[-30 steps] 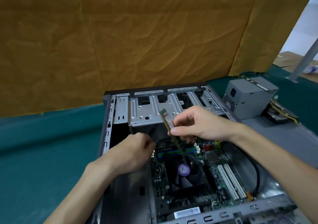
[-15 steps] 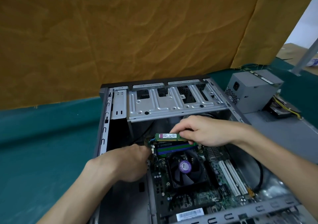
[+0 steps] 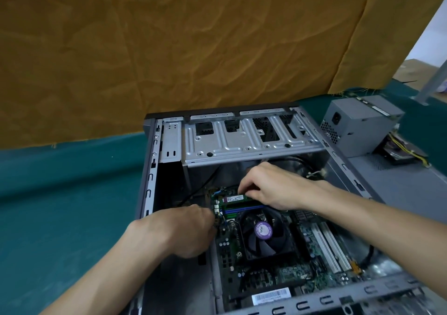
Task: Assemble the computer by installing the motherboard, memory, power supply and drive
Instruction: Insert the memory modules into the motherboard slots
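From the head view, the right hand (image 3: 273,188) pinches the green flat memory stick (image 3: 235,197) edge-down over the slots just behind the black round cooler fan (image 3: 263,232), ready for seating, while the left hand (image 3: 183,230), fingers curled left of the fan, has a grip I cannot tell.

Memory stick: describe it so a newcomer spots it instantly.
Inside the open grey metal computer case, look just beyond the black CPU fan with the purple sticker. The thin green memory stick, white-labelled, stands on edge over blue slots, pinched by the right hand.

Head view, close, down into case (image 3: 150,169)
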